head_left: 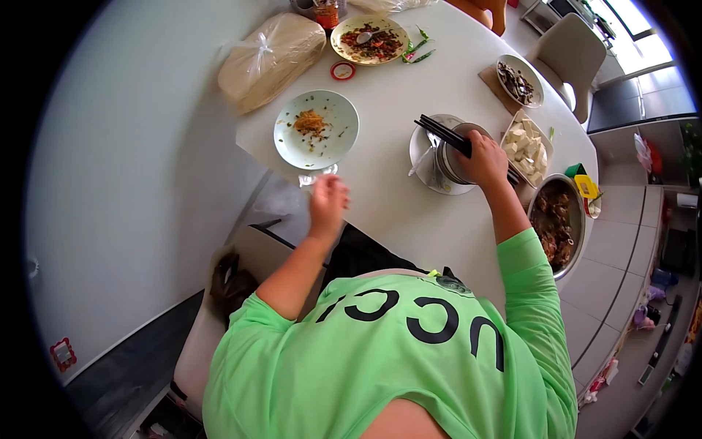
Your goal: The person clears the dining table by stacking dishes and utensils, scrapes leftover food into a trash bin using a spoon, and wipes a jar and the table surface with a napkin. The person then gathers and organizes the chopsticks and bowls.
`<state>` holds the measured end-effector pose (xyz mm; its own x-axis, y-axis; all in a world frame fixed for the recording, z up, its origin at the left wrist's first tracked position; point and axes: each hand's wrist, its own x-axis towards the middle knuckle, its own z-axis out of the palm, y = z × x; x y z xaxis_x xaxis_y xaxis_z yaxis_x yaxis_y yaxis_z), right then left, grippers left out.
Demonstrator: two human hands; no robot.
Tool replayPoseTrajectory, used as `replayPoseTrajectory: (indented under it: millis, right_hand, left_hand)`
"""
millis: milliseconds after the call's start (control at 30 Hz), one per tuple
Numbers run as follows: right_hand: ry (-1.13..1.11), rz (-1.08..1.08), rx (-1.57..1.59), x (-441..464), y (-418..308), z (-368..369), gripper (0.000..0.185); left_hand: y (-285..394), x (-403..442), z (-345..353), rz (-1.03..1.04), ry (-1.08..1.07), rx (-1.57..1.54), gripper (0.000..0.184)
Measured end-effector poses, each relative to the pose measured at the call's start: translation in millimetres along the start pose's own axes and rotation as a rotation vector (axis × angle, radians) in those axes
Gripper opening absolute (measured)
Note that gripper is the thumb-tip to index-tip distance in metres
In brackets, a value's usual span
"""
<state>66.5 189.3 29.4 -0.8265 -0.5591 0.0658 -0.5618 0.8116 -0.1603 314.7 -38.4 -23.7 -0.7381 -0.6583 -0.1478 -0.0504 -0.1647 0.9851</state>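
Note:
Black chopsticks [446, 134] are in my right hand [484, 158], which rests on a stack of bowls [449, 162]. The stack stands on a white plate [462, 189], with spoons and a fork along its left side. My left hand [329, 201] hangs at the table's near left edge, its fingers curled and slightly blurred; whether it holds anything is hidden. Just above it lies a crumpled white tissue [316, 175], below a pale plate [338, 117] with orange food scraps.
A plastic bag [274, 62], a plate of chopped peppers [391, 50] and a red lid [342, 70] are at the back. Toward the right are a plate of dark food [537, 91], a tray of white pieces [525, 150] and a metal bowl of meat [556, 223]. Chairs [574, 55] stand beyond.

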Motion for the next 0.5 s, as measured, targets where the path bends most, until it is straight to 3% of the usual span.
replayPoseTrajectory:
  millis: [67,133,200,300,500]
  right_hand:
    - [0.005,-0.012,0.01,-0.4,2.2,-0.2,0.038]
    - [0.011,-0.018,0.023,-2.8,3.0,-2.9,0.04]
    - [0.011,-0.034,0.036,-0.8,3.1,-3.9,0.041]
    - [-0.002,-0.031,0.042,-6.0,12.1,-6.1,0.042]
    - [0.005,-0.037,0.078,-12.6,8.8,-19.4,0.049]
  left_hand:
    - [5.3,32.5,-37.9,0.044,0.284,-0.013,0.012]
    - [4.3,60.7,-75.1,0.049,0.392,0.122,0.013]
    - [13.4,77.4,-92.3,-0.177,0.365,0.178,0.016]
    - [-1.7,102.1,-107.1,-0.41,0.146,0.06,0.019]
    - [0.1,103.8,-89.8,-0.461,0.132,0.037,0.024]
